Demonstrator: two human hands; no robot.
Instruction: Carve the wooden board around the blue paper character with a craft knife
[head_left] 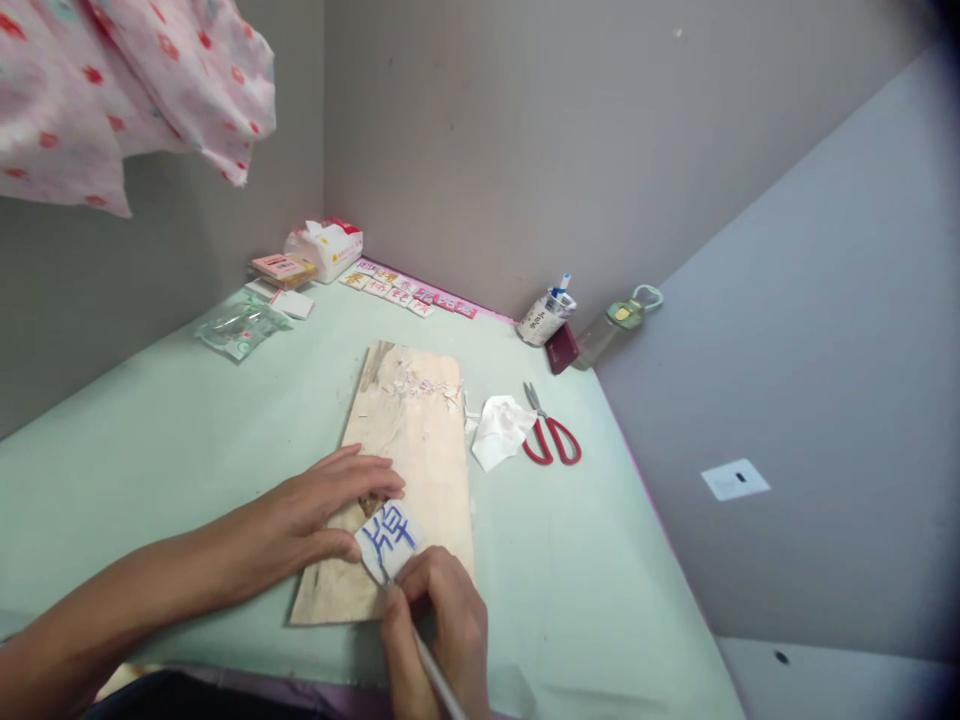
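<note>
Fingers of the right hand (442, 615) clamp a slim tool (437, 672) at the lettered card (388, 540); the left hand (311, 510) spreads beside it. Card and board (442, 470) lie well inside the table's (600, 560) right edge.

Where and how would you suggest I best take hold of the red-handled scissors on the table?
I'd grip the scissors by the right-hand red loop, coming from the near right side: both loops face the person, the blades point away, and the white tissue lies against the left loop.
</note>
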